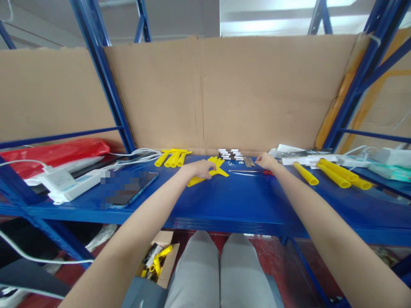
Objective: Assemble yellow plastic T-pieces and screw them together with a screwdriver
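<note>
My left hand (203,168) is closed on a yellow T-shaped plastic handle (194,181) lying on the blue shelf; its fingers partly cover it. More yellow parts (219,161) lie just beyond those fingers. My right hand (265,161) has its fingertips pinched together, and what they hold, if anything, is too small to make out. Beside it is a small brown packet (248,161) with small metal pieces (231,163) to its left. A screwdriver (245,171) with a red handle lies just below that hand.
Several yellow T-shaped handles (173,158) stand left of centre, and yellow tubes (335,174) lie at right. Black-and-white packets (230,154) lie by the cardboard wall (257,94). A phone (138,188) and power strip (80,184) occupy the left. Below is an open carton (169,265).
</note>
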Demonstrator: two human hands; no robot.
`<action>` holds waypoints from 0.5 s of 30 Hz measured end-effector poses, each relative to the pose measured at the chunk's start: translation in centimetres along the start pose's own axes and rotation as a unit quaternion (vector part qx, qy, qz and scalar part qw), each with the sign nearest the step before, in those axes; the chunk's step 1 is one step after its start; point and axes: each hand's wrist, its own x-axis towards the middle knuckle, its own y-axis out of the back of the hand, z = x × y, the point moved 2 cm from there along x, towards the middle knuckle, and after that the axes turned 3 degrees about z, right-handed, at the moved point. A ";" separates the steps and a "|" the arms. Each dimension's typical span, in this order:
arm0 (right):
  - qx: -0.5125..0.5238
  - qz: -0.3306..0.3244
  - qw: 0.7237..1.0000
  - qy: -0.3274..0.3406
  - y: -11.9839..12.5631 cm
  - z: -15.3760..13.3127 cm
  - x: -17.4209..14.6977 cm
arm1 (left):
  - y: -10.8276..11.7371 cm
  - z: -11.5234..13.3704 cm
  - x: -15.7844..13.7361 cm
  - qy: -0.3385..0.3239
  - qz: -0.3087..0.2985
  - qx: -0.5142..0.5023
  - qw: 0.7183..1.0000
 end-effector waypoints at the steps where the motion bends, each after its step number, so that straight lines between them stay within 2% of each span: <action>1: 0.004 -0.001 1.000 0.000 -0.3 -0.1 0.4 | 0.1 0.0 -0.1 -0.002 0.006 -0.003 1.000; 5: -0.004 -0.006 1.000 -0.012 -1.5 -0.6 1.9 | 0.5 -0.2 -0.8 -0.011 0.028 -0.018 0.999; 9: -0.025 -0.008 0.999 -0.030 -1.9 -1.4 2.7 | 0.6 -0.2 -1.6 -0.026 0.004 -0.012 1.000; 15: -0.029 -0.012 0.998 -0.049 -2.0 -3.0 2.0 | 0.2 -0.2 -1.6 -0.034 -0.019 -0.022 0.999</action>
